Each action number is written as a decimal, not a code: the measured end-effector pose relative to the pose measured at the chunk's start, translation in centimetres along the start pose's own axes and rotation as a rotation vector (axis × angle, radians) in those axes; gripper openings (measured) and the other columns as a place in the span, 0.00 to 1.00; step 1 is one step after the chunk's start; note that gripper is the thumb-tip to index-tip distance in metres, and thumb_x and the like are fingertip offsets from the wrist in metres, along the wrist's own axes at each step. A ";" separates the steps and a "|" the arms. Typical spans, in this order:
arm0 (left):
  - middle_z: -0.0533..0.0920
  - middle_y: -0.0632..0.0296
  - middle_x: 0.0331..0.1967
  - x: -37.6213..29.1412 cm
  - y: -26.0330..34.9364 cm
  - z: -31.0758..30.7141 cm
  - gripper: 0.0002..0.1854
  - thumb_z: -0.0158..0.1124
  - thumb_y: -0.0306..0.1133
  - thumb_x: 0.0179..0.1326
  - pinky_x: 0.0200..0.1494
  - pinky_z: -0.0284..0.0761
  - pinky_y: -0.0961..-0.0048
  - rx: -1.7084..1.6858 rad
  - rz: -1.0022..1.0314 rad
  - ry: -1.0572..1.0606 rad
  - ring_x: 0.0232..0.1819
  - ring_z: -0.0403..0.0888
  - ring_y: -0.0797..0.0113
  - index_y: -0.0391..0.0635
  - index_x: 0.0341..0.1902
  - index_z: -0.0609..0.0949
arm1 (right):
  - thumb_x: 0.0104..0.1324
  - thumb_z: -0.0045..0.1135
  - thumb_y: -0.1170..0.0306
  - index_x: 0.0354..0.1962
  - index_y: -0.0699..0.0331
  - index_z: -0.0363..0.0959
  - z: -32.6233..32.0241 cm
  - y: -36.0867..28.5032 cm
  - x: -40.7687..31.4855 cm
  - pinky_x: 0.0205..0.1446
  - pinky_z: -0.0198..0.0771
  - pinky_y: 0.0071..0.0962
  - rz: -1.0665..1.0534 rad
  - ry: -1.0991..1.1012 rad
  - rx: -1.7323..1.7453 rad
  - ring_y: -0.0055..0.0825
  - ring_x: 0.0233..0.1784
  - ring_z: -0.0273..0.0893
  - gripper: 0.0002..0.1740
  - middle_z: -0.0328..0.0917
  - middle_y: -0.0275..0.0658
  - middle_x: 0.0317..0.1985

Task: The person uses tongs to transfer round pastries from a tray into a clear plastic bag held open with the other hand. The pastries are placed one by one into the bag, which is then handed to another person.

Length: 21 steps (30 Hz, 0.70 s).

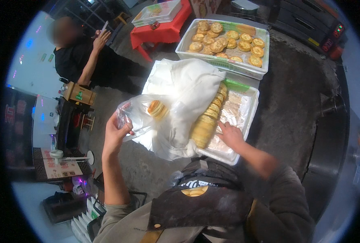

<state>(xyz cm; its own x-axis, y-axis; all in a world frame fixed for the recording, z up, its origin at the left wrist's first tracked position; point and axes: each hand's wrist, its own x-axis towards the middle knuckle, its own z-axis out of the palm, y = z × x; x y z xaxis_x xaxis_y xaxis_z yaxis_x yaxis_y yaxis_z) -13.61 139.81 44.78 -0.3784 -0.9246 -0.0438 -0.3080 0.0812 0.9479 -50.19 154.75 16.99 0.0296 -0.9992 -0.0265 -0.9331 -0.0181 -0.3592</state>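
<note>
My left hand [119,129] grips the rim of a clear plastic bag [137,103], with a few stacked flatbreads [157,110] inside it. The bag rests over a white cloth [183,79] that drapes across the left part of a white plastic crate [245,121]. Along the cloth's edge runs a row of round flatbreads [205,129] standing on their sides, seeded ones at the far end. My right hand [231,135] is in the crate, its fingertips at the right side of that row. Whether those fingers touch a flatbread is hard to tell.
Beyond stands a second white crate [222,65] of loose seeded flatbreads. Farther off, a red-covered table [155,35] bears another white box [157,13]. At the left a person in black [76,57] holds a phone-like object. An oven [304,21] is at the upper right.
</note>
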 end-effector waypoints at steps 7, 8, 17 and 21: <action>0.81 0.67 0.37 -1.0 0.1 0.6 0.38 0.75 0.41 0.59 0.37 0.79 0.80 0.008 -0.009 0.034 0.34 0.80 0.78 0.39 0.72 0.75 | 0.66 0.69 0.52 0.62 0.56 0.69 -0.9 2.2 0.8 0.45 0.80 0.47 -0.004 -0.072 0.091 0.50 0.42 0.84 0.32 0.79 0.49 0.43; 0.81 0.67 0.37 -1.1 0.1 0.8 0.38 0.75 0.40 0.59 0.37 0.79 0.80 0.014 -0.017 0.038 0.34 0.80 0.78 0.39 0.72 0.74 | 0.65 0.69 0.52 0.61 0.56 0.69 -1.0 2.4 0.9 0.46 0.80 0.48 -0.004 -0.085 0.089 0.51 0.43 0.84 0.32 0.80 0.50 0.43; 0.80 0.70 0.39 -1.8 0.4 2.1 0.35 0.70 0.34 0.60 0.34 0.74 0.82 0.085 -0.067 0.103 0.32 0.77 0.80 0.42 0.73 0.75 | 0.64 0.69 0.54 0.60 0.56 0.68 -0.7 3.0 1.5 0.48 0.79 0.50 -0.054 -0.131 0.110 0.52 0.45 0.83 0.31 0.81 0.50 0.41; 0.81 0.67 0.39 -2.0 0.6 1.5 0.37 0.76 0.38 0.59 0.34 0.76 0.82 0.098 -0.127 0.078 0.34 0.79 0.79 0.42 0.72 0.75 | 0.66 0.68 0.54 0.61 0.56 0.69 -1.1 3.4 1.5 0.51 0.78 0.50 -0.040 -0.163 0.168 0.53 0.48 0.83 0.31 0.83 0.51 0.43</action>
<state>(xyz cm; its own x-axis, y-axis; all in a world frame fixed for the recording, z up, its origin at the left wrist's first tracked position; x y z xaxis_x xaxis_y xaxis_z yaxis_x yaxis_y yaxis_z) -14.36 142.31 44.98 -0.2634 -0.9554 -0.1332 -0.4340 -0.0060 0.9009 -53.70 153.11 16.73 0.1359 -0.9786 -0.1547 -0.8579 -0.0381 -0.5125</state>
